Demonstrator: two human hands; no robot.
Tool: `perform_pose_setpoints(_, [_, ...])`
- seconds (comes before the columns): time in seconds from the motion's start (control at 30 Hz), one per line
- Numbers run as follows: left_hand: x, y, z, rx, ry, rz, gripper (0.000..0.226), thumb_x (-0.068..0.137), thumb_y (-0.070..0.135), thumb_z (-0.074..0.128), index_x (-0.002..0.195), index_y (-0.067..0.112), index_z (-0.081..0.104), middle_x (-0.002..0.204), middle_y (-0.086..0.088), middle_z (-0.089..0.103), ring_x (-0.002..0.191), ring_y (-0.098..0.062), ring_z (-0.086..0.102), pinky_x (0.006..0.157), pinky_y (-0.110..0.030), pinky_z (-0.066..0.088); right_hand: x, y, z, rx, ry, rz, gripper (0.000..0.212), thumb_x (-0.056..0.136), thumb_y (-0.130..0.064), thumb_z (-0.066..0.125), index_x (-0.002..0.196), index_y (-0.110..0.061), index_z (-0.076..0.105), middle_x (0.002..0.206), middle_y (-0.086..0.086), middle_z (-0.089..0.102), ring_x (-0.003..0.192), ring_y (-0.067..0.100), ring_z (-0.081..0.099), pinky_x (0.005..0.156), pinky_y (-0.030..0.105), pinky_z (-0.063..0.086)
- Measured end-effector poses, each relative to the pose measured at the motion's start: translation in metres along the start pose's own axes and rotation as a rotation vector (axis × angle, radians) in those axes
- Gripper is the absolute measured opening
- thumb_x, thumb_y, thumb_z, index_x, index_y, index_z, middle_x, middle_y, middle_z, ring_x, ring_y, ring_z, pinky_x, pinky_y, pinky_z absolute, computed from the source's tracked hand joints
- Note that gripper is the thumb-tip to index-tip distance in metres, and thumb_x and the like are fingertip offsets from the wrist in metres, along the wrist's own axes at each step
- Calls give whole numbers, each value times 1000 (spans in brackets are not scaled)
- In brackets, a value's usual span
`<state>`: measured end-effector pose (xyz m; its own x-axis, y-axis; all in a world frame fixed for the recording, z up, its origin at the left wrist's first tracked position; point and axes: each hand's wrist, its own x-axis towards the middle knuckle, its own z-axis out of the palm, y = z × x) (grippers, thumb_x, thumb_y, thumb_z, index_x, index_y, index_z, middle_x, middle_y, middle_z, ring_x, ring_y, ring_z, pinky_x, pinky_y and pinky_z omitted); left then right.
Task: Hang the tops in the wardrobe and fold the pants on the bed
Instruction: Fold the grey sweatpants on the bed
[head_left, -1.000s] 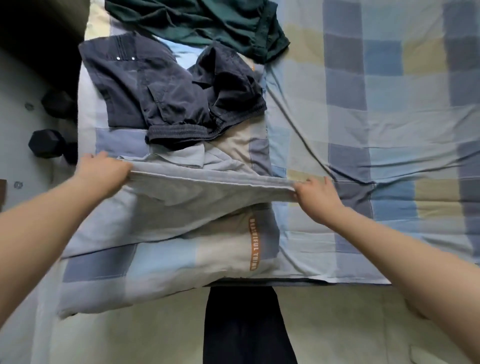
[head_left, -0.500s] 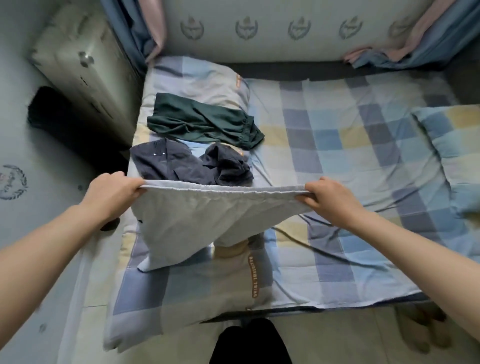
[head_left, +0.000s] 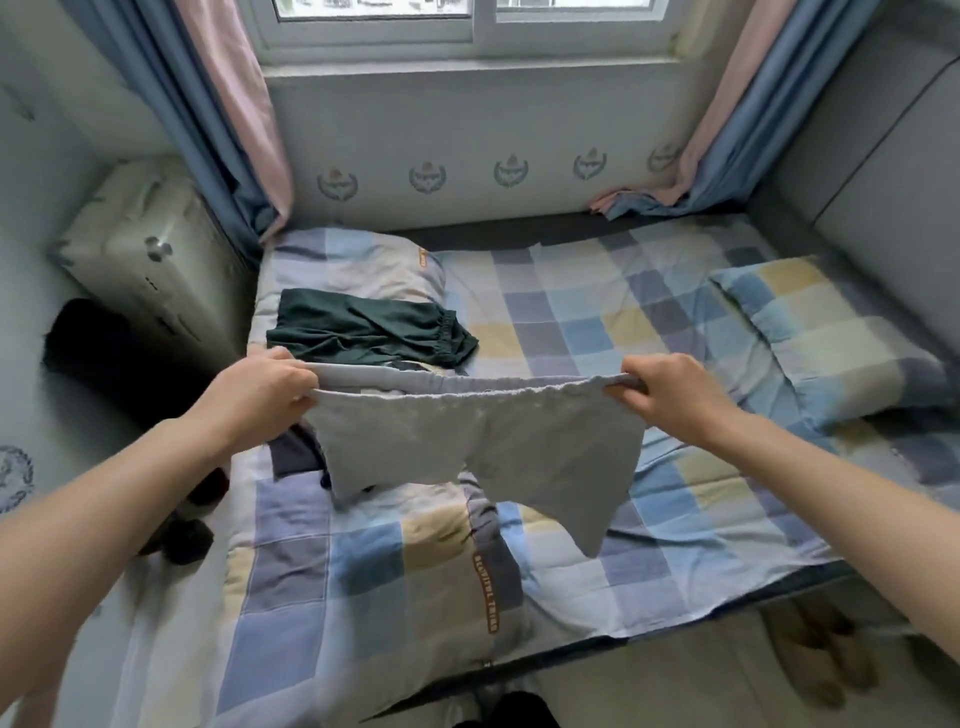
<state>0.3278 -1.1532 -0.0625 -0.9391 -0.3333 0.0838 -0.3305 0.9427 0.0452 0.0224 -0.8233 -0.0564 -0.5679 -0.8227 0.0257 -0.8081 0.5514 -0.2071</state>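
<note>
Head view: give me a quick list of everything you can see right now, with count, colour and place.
grey shorts: 1, light grey, held up by the waistband above the bed
green pants: 1, dark green, lying on the bed beyond the shorts
dark garment: 1, navy, on the bed, mostly hidden behind the shorts
bed cover: 1, checked blue, yellow and grey, spread over the bed
pillow: 1, checked, right side of the bed
curtains: 2, blue and pink, either side of the window
suitcase: 1, cream, left of the bed
left hand: 1, grips the waistband's left end
right hand: 1, grips the waistband's right end
</note>
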Motion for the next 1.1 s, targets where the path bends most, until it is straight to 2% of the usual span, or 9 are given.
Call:
perform_pose_setpoints(0.13, [14, 39, 9, -224, -19, -86, 4, 79, 7, 74, 78, 9, 71, 75, -2, 62, 77, -33, 61, 69, -37, 49, -31, -22, -11, 344, -36, 23, 50, 85, -30, 68, 49, -19, 35, 46, -7, 33, 46, 6, 31, 47, 23, 24])
perform_pose_setpoints(0.3, [43, 133, 1, -535, -178, -67, 39, 85, 21, 73, 124, 18, 66, 119, 5, 65, 100, -13, 63, 94, -36, 50, -42, -47, -32, 778, 1, 180, 48, 86, -34, 68, 55, -5, 45, 56, 2, 32, 52, 11, 30, 52, 26, 25])
perform_pose_setpoints(0.43, [57, 226, -27, -887, -321, 20, 68, 64, 72, 68, 119, 32, 63, 95, 13, 73, 86, 0, 67, 81, -27, 56, -46, -46, -52, 996, 34, 285, 27, 89, -25, 65, 75, -2, 69, 68, 6, 61, 65, 11, 54, 63, 29, 43])
perform_pose_setpoints(0.57, [80, 297, -28, -907, -221, 37, 65, 63, 53, 80, 116, 31, 50, 99, 18, 62, 90, 6, 60, 68, -6, 44, -56, -18, -71, 1133, 88, 281, 9, 88, -22, 67, 86, -14, 71, 81, -1, 72, 76, 8, 67, 67, 21, 51])
perform_pose_setpoints(0.67, [104, 340, -27, -922, -28, -1, 37, 76, 25, 80, 105, 20, 57, 89, 10, 64, 81, -9, 61, 67, -17, 49, -68, 24, -88, 1057, 181, 179, 11, 90, -16, 64, 86, -9, 71, 77, -3, 71, 71, 3, 64, 64, 17, 49])
perform_pose_setpoints(0.8, [126, 393, -30, -928, -70, 74, 20, 85, 12, 73, 101, 4, 66, 93, -16, 69, 89, -35, 63, 81, -52, 51, -95, 123, -95, 895, 164, 179, 17, 90, -5, 56, 79, -4, 69, 68, 5, 71, 62, 7, 61, 56, 13, 43])
perform_pose_setpoints(0.9, [143, 445, -37, -1006, -100, 124, 16, 87, 7, 71, 101, 1, 66, 94, -15, 70, 84, -26, 63, 84, -37, 52, -131, 205, -71, 805, -141, 170, 21, 83, 2, 55, 83, -11, 71, 81, 6, 74, 77, 11, 67, 63, 15, 46])
perform_pose_setpoints(1.0, [156, 475, -45, -1111, -200, 133, 10, 87, 5, 68, 96, 8, 67, 85, 7, 69, 78, -2, 62, 74, -19, 52, -167, 264, -18, 438, -432, 78, 46, 78, -6, 54, 121, -21, 62, 113, 5, 65, 109, 18, 56, 91, 34, 47])
perform_pose_setpoints(1.1, [163, 483, -55, -1000, -343, 185, 17, 85, 19, 69, 100, 11, 68, 96, -1, 71, 88, -12, 66, 78, -28, 54, -181, 312, 16, 16, -590, 7, 66, 77, -13, 49, 138, -35, 37, 136, -1, 42, 125, 31, 29, 101, 48, 27])
